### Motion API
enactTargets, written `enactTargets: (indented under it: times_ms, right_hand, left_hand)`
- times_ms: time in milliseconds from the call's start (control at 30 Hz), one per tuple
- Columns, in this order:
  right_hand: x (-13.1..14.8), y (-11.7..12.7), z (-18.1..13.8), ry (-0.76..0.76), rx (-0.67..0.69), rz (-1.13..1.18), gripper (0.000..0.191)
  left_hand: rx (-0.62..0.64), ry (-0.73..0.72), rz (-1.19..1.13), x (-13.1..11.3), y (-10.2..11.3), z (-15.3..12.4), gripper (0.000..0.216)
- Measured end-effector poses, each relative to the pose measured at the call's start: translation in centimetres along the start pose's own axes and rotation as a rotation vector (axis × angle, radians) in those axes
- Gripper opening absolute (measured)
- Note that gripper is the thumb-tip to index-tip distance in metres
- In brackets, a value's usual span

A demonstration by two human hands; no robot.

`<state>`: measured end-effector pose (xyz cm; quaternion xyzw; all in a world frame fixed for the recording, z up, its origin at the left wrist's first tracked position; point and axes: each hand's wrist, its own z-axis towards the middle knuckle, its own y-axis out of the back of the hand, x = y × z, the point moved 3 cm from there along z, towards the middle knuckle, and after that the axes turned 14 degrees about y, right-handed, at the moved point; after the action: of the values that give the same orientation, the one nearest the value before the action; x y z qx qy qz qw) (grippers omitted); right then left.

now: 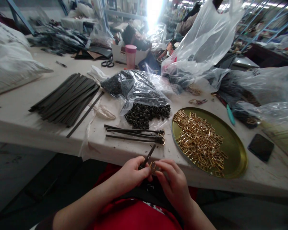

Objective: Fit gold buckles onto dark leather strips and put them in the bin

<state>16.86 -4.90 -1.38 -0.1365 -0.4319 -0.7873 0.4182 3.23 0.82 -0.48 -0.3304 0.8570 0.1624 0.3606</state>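
Observation:
Over my lap, just off the table's front edge, my left hand pinches a narrow dark strap whose end points up and away. A small gold buckle is between the two hands, held by the fingertips of my right hand. Whether the strap passes through the buckle is too small to tell. Beyond my hands lie several dark straps with buckles at their right ends. To the right, an oval gold tray bears a heap of gold buckles.
Plain dark straps are piled at the left. A clear plastic bag spills small black loops. Farther back stand a pink-lidded jar and black scissors. A phone and a teal-handled tool lie at the right.

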Motion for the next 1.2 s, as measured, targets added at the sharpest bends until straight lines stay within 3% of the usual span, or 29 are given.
enactTargets:
  times_ms: [200, 367, 800, 1067, 1200]
  right_hand:
    - [-0.9, -0.9, 0.3, -0.511, 0.117, 0.607, 0.013]
    - [-1.2, -1.5, 0.2, -0.801, -0.100, 0.924, 0.018]
    - [-1.1, -3.9, -0.4, -0.950, -0.300, 1.157, 0.019]
    - [-1.2, -3.8, 0.0, -1.009, -0.352, 1.269, 0.021]
    - [-1.0, -3.8, 0.1, -1.003, -0.306, 1.377, 0.017]
  left_hand:
    - [0.006, 0.015, 0.049, -0.2, 0.1, -0.1, 0.017]
    - [-0.007, 0.018, -0.030, -0.5, 0.3, 0.1, 0.020]
    - [0.031, 0.114, -0.316, 0.2, 0.2, 1.5, 0.016]
    - [-0.031, -0.045, -0.231, 0.6, 0.6, 1.4, 0.026]
    - [0.028, -0.045, -0.265, 0.7, 0.6, 1.2, 0.026]
